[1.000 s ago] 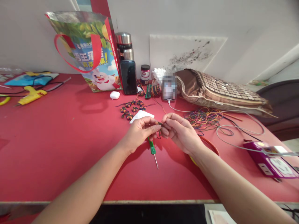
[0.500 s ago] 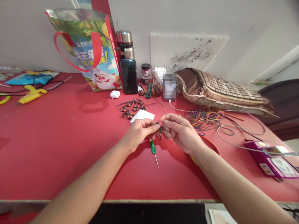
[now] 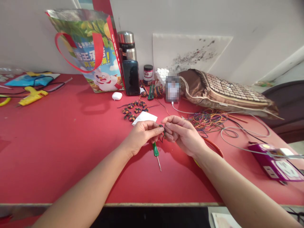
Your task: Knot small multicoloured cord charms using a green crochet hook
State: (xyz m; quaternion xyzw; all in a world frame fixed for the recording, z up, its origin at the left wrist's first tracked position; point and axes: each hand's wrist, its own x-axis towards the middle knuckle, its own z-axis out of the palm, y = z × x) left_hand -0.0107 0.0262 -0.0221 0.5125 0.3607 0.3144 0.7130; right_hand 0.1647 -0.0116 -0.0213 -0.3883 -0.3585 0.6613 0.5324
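Left hand (image 3: 142, 136) is clamping a small cord piece (image 3: 161, 126) between thumb and forefinger, just beyond the green-handled tool (image 3: 155, 150); the fingers are hiding most of it. Right hand (image 3: 184, 133) is curling its fingers against the piece; cannot tell whether they are gripping a strand. Dark ends are dangling, too fine to trace. Left hand is meeting the tool's handle top, obscuring it. Right of the tool, the right wrist is partly concealing an orange arc (image 3: 213, 147); farther right, a purple power strip (image 3: 268, 161) is running out of view.
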